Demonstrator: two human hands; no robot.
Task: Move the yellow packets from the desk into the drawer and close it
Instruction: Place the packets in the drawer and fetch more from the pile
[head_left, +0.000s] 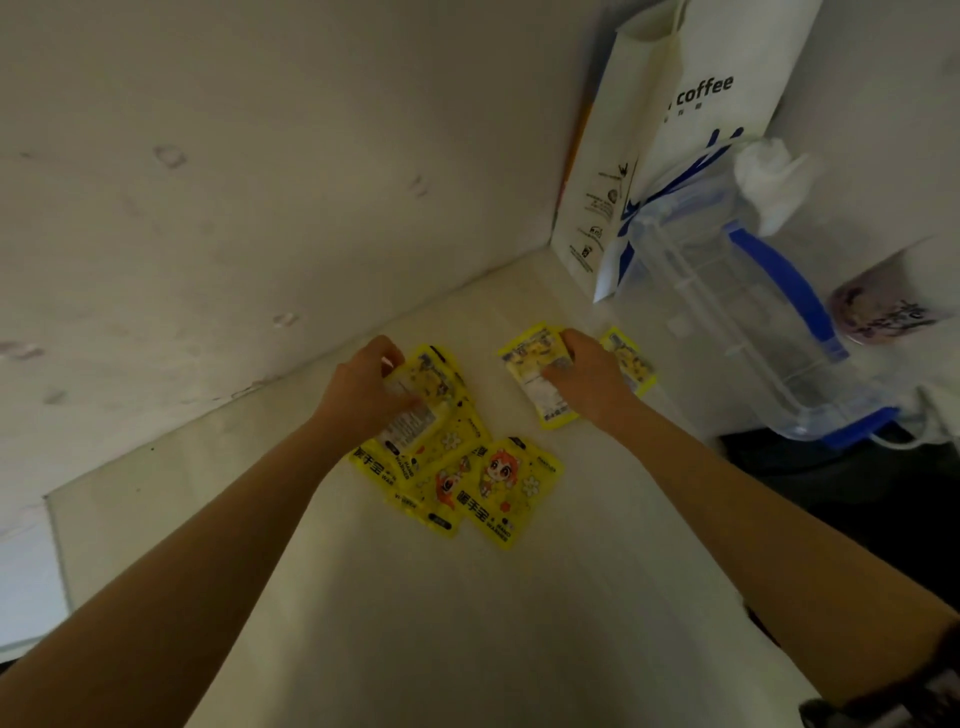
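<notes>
Two hands (363, 389) (587, 374) gripping yellow packets (488, 488), desk (467, 623) corner

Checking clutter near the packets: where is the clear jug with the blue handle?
Head view, right side: the clear jug stands on the desk before the white coffee bag.

Left hand (363, 389) grips a yellow packet (415, 410) atop the packet pile (467, 483) on the white table (467, 623). Right of that pile, right hand (587, 376) holds a second packet (535, 374); a third packet (631, 358) lies just beyond. Farther right stand a clear pitcher (727, 312) and a coffee bag (675, 130).
</notes>
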